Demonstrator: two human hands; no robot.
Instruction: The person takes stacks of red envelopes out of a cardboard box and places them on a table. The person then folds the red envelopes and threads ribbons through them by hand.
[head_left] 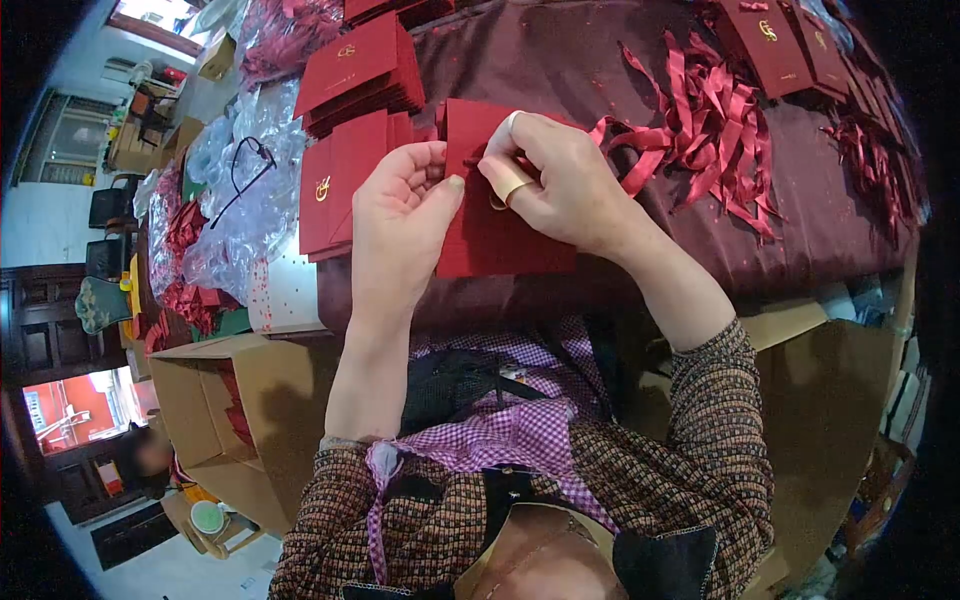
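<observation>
A flat red paper piece point(530, 250), a card or folded bag, lies in front of me at the table edge. My left hand point(400, 205) is closed at its left edge, thumb and fingers pinching the paper. My right hand point(555, 180) is closed over its upper part, with a white cover on one finger and a tan band on another. A dark red ribbon end seems to show between the fingertips, though the fingers mostly hide it. Beside the right hand, loose red ribbons point(700, 130) lie in a tangled heap.
Stacks of red cards with gold emblems point(360, 75) stand at back left, another stack point(345, 185) beside my left hand. More red cards point(770, 45) sit back right. Clear plastic wrapping and eyeglasses point(240, 180) lie left. Open cardboard boxes point(220, 410) stand below. Another person point(150, 460) is far left.
</observation>
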